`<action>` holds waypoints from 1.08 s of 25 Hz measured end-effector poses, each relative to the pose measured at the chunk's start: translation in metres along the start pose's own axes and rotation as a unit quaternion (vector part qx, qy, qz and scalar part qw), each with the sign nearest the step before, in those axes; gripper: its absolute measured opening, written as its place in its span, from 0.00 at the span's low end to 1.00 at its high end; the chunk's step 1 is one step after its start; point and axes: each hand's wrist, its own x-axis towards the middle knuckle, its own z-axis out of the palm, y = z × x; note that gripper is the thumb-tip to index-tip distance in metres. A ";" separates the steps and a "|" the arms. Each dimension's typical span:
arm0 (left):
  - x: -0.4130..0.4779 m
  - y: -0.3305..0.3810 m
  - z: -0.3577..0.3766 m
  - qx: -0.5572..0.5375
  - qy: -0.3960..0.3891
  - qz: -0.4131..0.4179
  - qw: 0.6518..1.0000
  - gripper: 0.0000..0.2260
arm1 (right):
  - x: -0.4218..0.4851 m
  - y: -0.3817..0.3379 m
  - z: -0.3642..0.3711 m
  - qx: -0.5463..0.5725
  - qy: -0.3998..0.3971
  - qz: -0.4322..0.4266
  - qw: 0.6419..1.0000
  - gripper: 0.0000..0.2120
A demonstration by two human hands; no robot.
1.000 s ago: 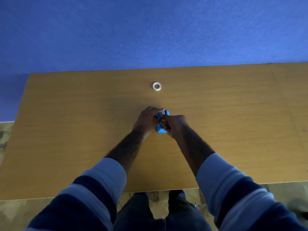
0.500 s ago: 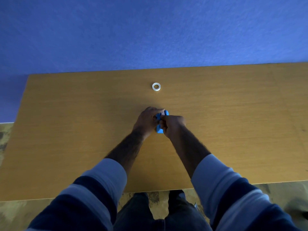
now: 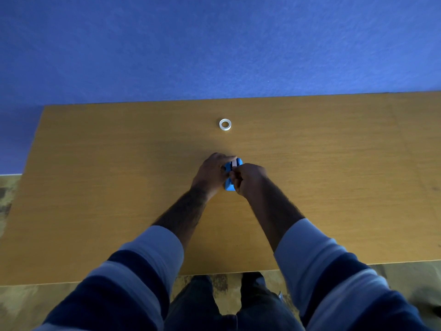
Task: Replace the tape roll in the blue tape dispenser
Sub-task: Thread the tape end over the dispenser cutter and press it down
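Near the middle of the wooden tabletop sits the blue tape dispenser, almost wholly covered by the two hands that meet over it. The left hand closes around the dispenser from its 9 o'clock side, fingers curled over the far end, so that only slivers of blue show past the knuckles. The right hand comes in from the 3 o'clock side with fingers bent and thumb and forefinger pinched together on top of the dispenser, touching the left hand's fingertips. A small pale strip or piece shows at the dispenser's far end, right beside the fingertips; whether the right hand's pinch actually grips it, or only presses on the blue body, cannot be told from this view. Both hands are therefore mostly closed, the left one plainly holding the dispenser.

A white tape roll lies flat on the tabletop at 12 o'clock from the hands, well apart from them and touching nothing, its open centre facing up.

Both forearms are bare up to pushed-back sleeves striped in light and dark blue. A blue wall rises behind the tabletop's far edge, and a mottled floor shows below the near edge.
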 end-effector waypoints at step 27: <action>0.004 -0.006 0.002 0.019 0.005 0.037 0.999 0.21 | 0.034 -0.015 -0.030 -0.532 -0.058 -0.544 0.647 0.03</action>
